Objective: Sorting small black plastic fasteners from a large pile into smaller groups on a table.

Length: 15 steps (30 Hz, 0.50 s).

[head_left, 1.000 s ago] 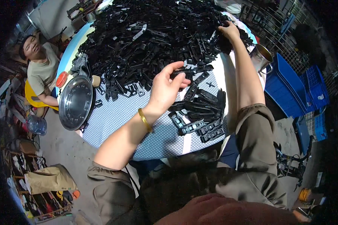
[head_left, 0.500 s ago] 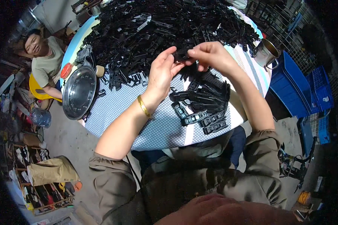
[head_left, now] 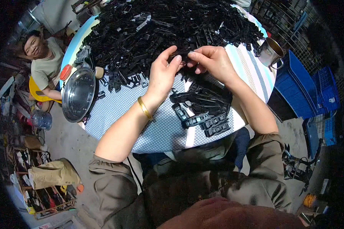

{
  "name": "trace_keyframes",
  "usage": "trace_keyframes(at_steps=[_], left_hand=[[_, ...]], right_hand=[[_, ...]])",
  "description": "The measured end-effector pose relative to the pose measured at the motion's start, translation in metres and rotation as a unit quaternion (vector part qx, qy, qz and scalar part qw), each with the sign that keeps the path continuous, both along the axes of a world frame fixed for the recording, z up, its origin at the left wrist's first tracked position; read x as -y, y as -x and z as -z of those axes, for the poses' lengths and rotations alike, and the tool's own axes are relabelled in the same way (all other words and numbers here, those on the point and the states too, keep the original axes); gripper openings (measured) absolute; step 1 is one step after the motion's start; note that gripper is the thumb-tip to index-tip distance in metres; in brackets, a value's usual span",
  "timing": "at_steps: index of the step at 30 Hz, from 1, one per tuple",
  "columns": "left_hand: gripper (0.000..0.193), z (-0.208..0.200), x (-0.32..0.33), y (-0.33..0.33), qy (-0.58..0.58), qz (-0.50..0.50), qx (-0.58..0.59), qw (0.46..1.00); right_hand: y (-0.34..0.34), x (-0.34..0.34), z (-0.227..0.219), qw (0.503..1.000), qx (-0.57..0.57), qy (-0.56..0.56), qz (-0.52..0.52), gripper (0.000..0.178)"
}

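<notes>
Near the front of a big heap of black plastic parts point(head_left: 149, 42), my two hands meet over the round table. My left hand point(head_left: 161, 76) and my right hand point(head_left: 217, 64) pinch a small black plastic part point(head_left: 184, 59) between them. Against the dark heap its outline is hard to make out, and fingers cover some of it. A gold bangle circles my left wrist. Below my right hand lies a fanned stack of long black plastic pieces point(head_left: 208, 99), with several slotted ones point(head_left: 197, 119) toward the table's near edge.
A shiny metal bowl point(head_left: 78, 97) rests at the table's left edge, beside a red-lidded container point(head_left: 65, 71). At the right edge stands a metal pot point(head_left: 270, 53). Blue crates point(head_left: 294, 89) are on the floor at right. Another person point(head_left: 46, 63) sits at left.
My fingertips have shifted slightly around the black part, and less of it shows. Both hands stay in nearly the same place.
</notes>
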<state>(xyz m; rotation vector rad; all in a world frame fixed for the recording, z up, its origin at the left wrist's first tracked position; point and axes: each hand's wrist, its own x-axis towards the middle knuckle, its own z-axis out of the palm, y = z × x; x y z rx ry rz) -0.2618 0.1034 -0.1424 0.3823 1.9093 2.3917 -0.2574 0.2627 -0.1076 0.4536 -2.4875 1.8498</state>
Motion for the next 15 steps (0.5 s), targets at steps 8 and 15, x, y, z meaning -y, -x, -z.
trace_keyframes(at_steps=[8,15], left_hand=[[0.034,-0.018,0.001,-0.004,-0.042,-0.004,-0.019,0.999],[0.036,-0.024,0.007,-0.004,-0.039,0.078,-0.026,0.996]], right_hand=[[0.016,-0.017,0.003,0.989,-0.119,-0.06,0.067,0.024],[0.012,-0.019,-0.005,0.996,-0.053,0.001,-0.074,0.028]])
